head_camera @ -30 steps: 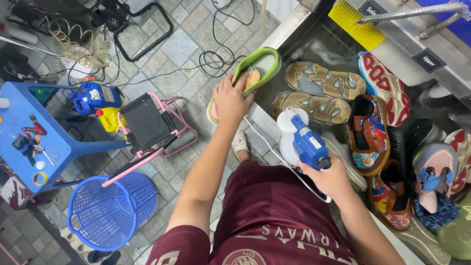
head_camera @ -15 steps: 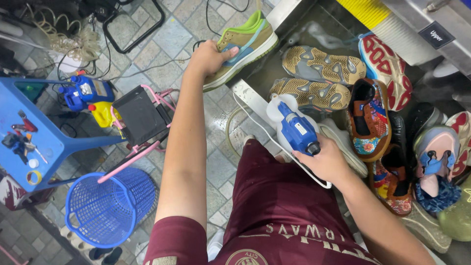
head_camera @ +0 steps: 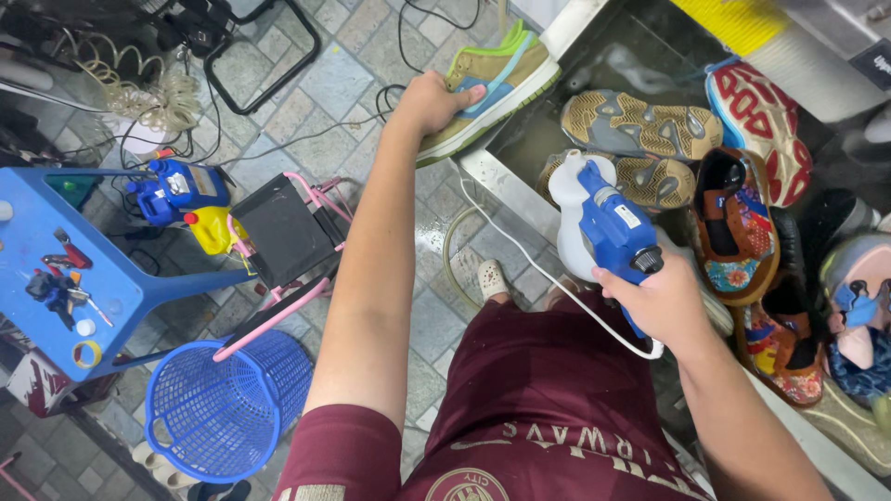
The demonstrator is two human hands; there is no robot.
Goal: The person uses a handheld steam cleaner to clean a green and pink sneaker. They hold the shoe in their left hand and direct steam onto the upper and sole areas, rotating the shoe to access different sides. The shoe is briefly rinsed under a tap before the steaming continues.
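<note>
the left hand [head_camera: 429, 100], upper middle of the frame, grips the green and tan sneaker [head_camera: 492, 82] by its near end; its long axis runs up-right over the steel trough's rim [head_camera: 501, 190]. the right hand [head_camera: 661, 301], lower right, wraps the blue spray gun [head_camera: 608, 227], nozzle pointing up-left toward that sneaker, well apart.

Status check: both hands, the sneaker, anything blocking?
Left hand grips green-and-tan sneaker over the trough edge. Right hand holds blue electric sprayer. Other shoes crowd the trough.
</note>
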